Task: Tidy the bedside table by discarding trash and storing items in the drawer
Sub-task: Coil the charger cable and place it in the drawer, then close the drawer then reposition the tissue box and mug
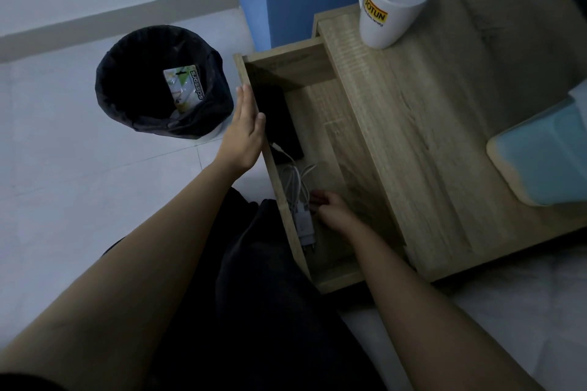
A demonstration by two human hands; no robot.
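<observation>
The wooden bedside table (444, 143) has its drawer (286, 219) pulled out towards me. Inside lie a black flat device (279, 117) at the far end and a white charger with coiled cable (300, 200) near the front wall. My left hand (244, 133) rests flat, fingers straight, against the outside of the drawer front. My right hand (333, 209) is inside the drawer, fingers curled beside the charger; I cannot tell whether it grips it. A black-lined bin (162, 82) on the floor holds a scissors package (184, 86).
A white mug (390, 0) with a yellow label stands on the table's far corner by the blue wall. A pale blue box (546, 152) lies on the table's right side. Pale floor tiles spread to the left; my dark-clothed lap is below the drawer.
</observation>
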